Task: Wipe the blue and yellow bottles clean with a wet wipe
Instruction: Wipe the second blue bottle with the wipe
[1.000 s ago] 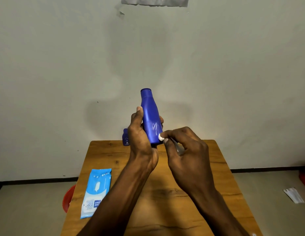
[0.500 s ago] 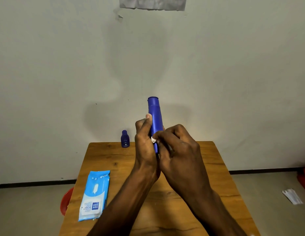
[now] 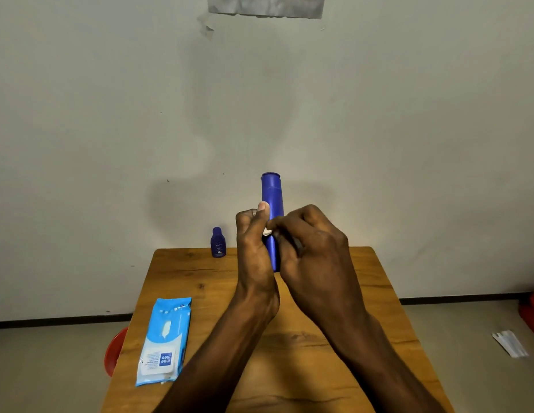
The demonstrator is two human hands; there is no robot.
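Note:
I hold a tall blue bottle [image 3: 271, 195] upright above the far part of the wooden table [image 3: 364, 293]. My left hand [image 3: 253, 248] grips its lower body, thumb up along the side. My right hand [image 3: 313, 248] has its fingers curled against the bottle and pinches a small white wet wipe [image 3: 267, 232], of which only a scrap shows between the fingers. The bottle's lower half is hidden by both hands. No yellow bottle is in view.
A small dark blue bottle [image 3: 218, 242] stands at the table's far edge by the wall. A light blue wet-wipe pack [image 3: 164, 341] lies at the table's left side. A red round object [image 3: 115, 350] sits on the floor left of the table, white papers [image 3: 510, 342] on the floor right.
The blue bottle turned from showing its broad face, tilted left, to narrow side and upright. My right hand with the wipe shifted left and up along it.

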